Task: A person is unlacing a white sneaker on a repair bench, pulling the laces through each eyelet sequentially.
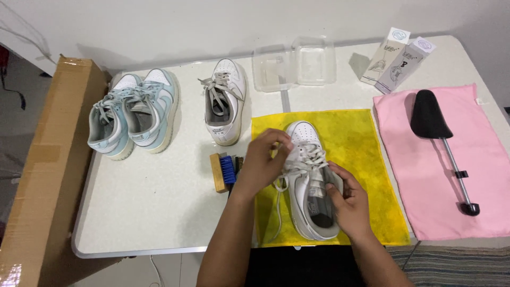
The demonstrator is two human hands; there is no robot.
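Note:
A white sneaker with grey laces lies on a yellow cloth, toe pointing away from me. My left hand pinches the laces near the middle of the shoe. My right hand grips the shoe's collar and tongue at the heel end. A loose lace end trails off the shoe's left side toward the table's front edge.
A matching white sneaker and a pale blue pair stand at the left. A wooden brush with blue bristles lies beside my left hand. A black shoe tree rests on a pink cloth. Clear plastic box, two small cartons, cardboard box.

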